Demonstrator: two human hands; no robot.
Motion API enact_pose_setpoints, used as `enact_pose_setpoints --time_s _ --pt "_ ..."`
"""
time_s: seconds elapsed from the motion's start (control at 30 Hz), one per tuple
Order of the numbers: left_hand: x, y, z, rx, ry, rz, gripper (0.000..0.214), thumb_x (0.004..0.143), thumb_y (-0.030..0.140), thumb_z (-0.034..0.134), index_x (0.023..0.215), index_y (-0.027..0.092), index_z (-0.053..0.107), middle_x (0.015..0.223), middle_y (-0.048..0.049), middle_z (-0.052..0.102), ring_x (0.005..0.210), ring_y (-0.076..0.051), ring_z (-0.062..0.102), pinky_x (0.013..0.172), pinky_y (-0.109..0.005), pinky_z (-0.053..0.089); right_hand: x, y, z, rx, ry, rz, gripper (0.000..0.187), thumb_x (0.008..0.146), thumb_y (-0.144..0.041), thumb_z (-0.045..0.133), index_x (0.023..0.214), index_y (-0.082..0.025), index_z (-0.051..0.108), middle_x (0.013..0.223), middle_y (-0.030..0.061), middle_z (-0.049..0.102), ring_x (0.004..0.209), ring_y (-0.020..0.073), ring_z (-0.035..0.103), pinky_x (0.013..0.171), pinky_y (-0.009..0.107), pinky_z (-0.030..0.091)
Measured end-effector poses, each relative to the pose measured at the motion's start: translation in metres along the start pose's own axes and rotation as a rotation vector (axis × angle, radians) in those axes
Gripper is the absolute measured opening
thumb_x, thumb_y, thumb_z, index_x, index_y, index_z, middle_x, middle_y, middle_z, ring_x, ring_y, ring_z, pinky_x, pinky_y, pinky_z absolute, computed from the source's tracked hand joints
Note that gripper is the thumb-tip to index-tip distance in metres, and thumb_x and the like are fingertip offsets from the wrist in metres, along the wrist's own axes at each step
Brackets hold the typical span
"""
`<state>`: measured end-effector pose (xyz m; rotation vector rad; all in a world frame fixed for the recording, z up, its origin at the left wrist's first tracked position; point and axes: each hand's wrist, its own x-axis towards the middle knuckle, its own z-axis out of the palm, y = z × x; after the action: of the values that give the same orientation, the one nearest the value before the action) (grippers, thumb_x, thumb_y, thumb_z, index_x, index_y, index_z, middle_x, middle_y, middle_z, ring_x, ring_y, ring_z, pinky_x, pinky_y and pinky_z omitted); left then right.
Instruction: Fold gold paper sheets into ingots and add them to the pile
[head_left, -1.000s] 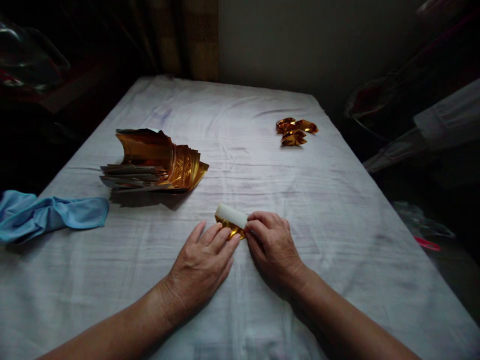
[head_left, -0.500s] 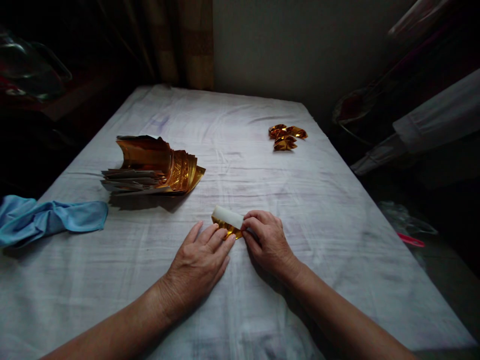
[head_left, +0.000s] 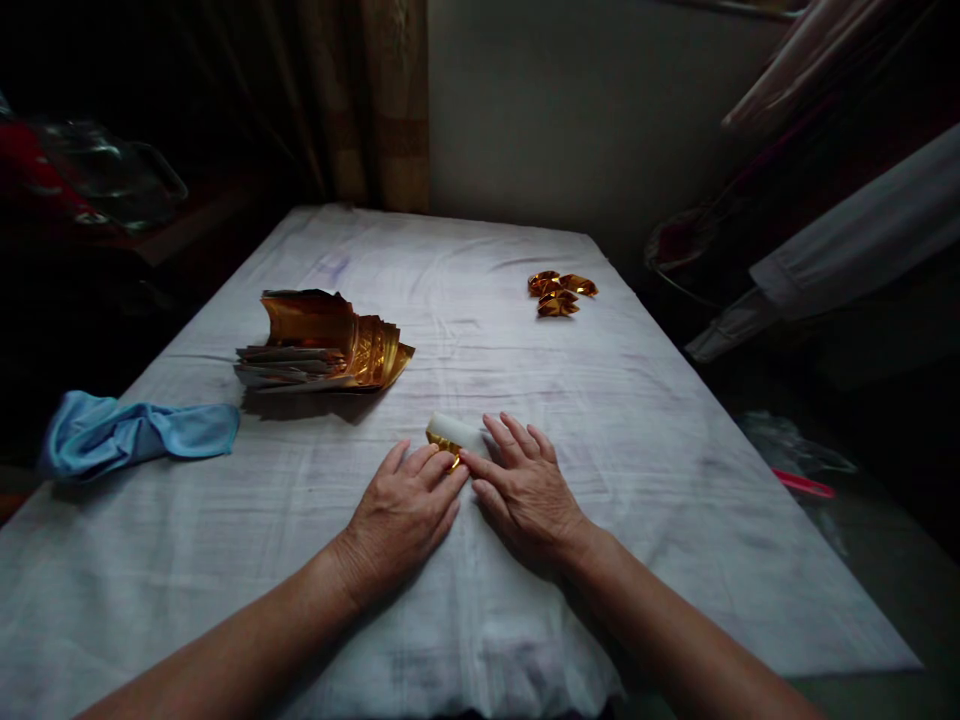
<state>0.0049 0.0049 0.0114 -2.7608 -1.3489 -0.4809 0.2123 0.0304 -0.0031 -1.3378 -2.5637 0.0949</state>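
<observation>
A person's left hand (head_left: 401, 505) and right hand (head_left: 525, 490), each grip spread flat, press a half-rolled gold paper (head_left: 452, 437) onto the table (head_left: 675, 450); uneven pressure could let the foil uncurl; beyond lie a foil stack (head_left: 322, 340) and folded pieces (head_left: 559, 292)

left hand (head_left: 401, 512): palm down, flat, fingers straight and close together, pointing forward and slightly right. right hand (head_left: 525, 490): palm down, fingers extended and a bit spread, index angled left, its tip just beside the left fingertips. neither hand curled into a grip. both forearms bare, converging from the lower corners, wrists low.
</observation>
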Motion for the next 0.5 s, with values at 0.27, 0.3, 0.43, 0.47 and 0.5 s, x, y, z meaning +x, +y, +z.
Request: enact_pose_setpoints --time_s 0.27,0.3,0.43,0.47,0.5 --pt "-0.0064 0.0006 0.0067 0.033 0.038 0.008 0.030 0.099 0.025 0.050 0.126 0.019 0.061 0.124 -0.0087 0.067 0.120 -0.027 0.058 0.110 -0.050 0.031 -0.0019 -0.0026 -0.0003 -0.045 -0.057 0.096 0.043 0.099 -0.038 0.052 0.142 -0.042 0.052 0.161 0.0073 0.034 0.148 0.0333 0.026 0.116 0.052 0.020" --pt "-0.0060 0.0010 0.0067 0.034 0.037 0.006 0.030 0.098 0.025 0.051 0.125 0.019 0.062 0.123 -0.0086 0.067 0.120 -0.027 0.058 0.110 -0.050 0.031 -0.0019 -0.0037 -0.0004 -0.041 -0.057 0.102 0.043 0.099 -0.038 0.052 0.142 -0.042 0.052 0.161 0.0075 0.034 0.148 0.0335 0.026 0.116 0.053 0.020" --pt "-0.0032 0.0027 0.0029 0.035 0.037 0.006 0.029 0.096 0.023 0.053 0.124 0.019 0.061 0.120 -0.0086 0.068 0.118 -0.026 0.059 0.111 -0.050 0.031 -0.0031 -0.0044 -0.0002 -0.026 -0.033 0.073 0.044 0.098 -0.038 0.054 0.142 -0.039 0.054 0.161 0.0094 0.033 0.148 0.0344 0.026 0.116 0.054 0.020" --pt "-0.0027 0.0029 0.0016 0.033 0.038 0.008 0.029 0.096 0.022 0.053 0.124 0.018 0.061 0.119 -0.0088 0.068 0.118 -0.026 0.059 0.111 -0.051 0.031 -0.0039 -0.0036 0.0001 -0.022 -0.014 0.061 0.044 0.098 -0.037 0.054 0.142 -0.037 0.054 0.161 0.0101 0.033 0.148 0.0344 0.026 0.116 0.055 0.020" --pt "-0.0024 0.0030 0.0005 0.028 0.039 0.010 0.029 0.096 0.022 0.052 0.123 0.018 0.061 0.119 -0.0091 0.068 0.117 -0.026 0.060 0.111 -0.051 0.032 -0.0050 -0.0026 0.0004 -0.016 0.006 0.047 0.044 0.098 -0.037 0.054 0.141 -0.036 0.055 0.161 0.0110 0.033 0.149 0.0343 0.025 0.117 0.055 0.019"
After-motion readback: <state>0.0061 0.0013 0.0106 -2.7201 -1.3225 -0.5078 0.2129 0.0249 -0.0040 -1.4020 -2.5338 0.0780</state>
